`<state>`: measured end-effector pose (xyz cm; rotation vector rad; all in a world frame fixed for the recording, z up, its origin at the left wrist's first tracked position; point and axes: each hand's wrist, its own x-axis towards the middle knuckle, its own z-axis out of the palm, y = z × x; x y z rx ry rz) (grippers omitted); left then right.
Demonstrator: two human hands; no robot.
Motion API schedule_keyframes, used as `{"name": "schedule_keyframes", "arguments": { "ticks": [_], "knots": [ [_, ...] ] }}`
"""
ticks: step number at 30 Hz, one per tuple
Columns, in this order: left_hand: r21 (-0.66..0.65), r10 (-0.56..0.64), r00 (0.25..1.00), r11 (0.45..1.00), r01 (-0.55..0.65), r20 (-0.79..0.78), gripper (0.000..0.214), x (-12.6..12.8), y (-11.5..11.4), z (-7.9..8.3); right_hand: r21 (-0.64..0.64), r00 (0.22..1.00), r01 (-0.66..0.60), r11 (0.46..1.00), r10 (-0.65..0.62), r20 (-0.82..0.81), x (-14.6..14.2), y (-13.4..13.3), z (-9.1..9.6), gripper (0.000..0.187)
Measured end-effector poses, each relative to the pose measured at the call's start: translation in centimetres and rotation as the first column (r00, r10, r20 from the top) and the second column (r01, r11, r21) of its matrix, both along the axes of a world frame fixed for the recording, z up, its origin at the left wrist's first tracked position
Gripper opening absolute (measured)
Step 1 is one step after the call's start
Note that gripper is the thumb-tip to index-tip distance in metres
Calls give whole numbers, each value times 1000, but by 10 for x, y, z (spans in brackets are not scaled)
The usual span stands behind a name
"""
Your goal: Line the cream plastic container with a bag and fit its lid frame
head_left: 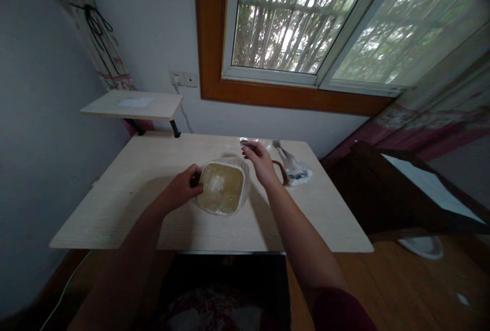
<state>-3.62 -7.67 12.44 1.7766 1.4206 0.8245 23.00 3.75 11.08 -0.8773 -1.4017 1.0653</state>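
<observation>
My left hand (180, 188) grips the left side of a squarish container (224, 188), its thumb at the rim and its fingers curled round a dark part there. The container has a whitish, see-through rim and a yellowish inside, and is tilted so that its face shows. Beyond its far right corner is my right hand (260, 160), with thumb and fingers closed near a small shiny thing (244, 141); what they pinch is too small to tell. Right of that wrist lie a curved brown piece (282, 172) and a clear plastic bag (297, 168) with something dark in it.
The pale wooden table (344, 224) stands against the wall below a window (291, 20). A raised shelf (161, 109) with a white paper (136, 102) is at the back left. Right of the table is dark furniture (383, 193) with a white sheet (429, 183).
</observation>
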Motion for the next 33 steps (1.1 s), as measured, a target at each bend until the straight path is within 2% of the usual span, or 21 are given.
{"name": "schedule_keyframes", "arguments": {
  "ticks": [3,5,7,10,13,15,17,19,21,23,26,28,30,33],
  "knots": [
    [6,0,1000,1000,0,1,17,0,1,-1,60,989,-101,993,93,119,-3,-4,10,31],
    [6,17,1000,1000,-17,16,17,1,2,-1,49,967,-167,985,154,205,-5,-4,7,31],
    [6,41,999,999,-41,22,17,2,3,-1,20,945,-199,980,187,269,-7,-3,-4,31],
    [5,69,997,998,-69,34,18,2,4,0,-4,929,-181,983,172,329,-7,1,-25,27],
    [4,94,995,996,-94,46,18,2,5,0,19,908,-108,994,91,409,-3,3,-40,23],
    [5,118,992,993,-119,46,18,3,6,0,88,896,-18,996,-23,443,0,4,-40,19],
    [9,144,989,989,-144,41,19,3,7,-1,207,890,85,975,-168,424,2,2,-33,16],
    [18,177,984,984,-178,24,19,5,8,-2,340,881,167,926,-295,369,4,-3,-18,16],
    [29,212,977,977,-212,7,19,6,9,-3,450,878,179,875,-348,328,4,-13,0,17],
    [45,239,971,970,-239,8,20,7,10,-3,535,883,111,837,-331,334,2,-27,18,18],
    [65,269,963,961,-269,16,20,8,10,-3,642,850,-122,757,-254,461,-2,-49,36,22],
    [76,290,957,954,-289,4,20,7,10,-2,651,766,-342,677,-200,611,-5,-62,40,25],
    [90,303,953,949,-302,-6,20,6,10,-2,608,645,-514,605,-195,739,-7,-70,38,28],
    [95,315,949,945,-313,-8,20,2,10,-2,538,498,-620,571,-244,832,-6,-76,28,35]
  ]
}}
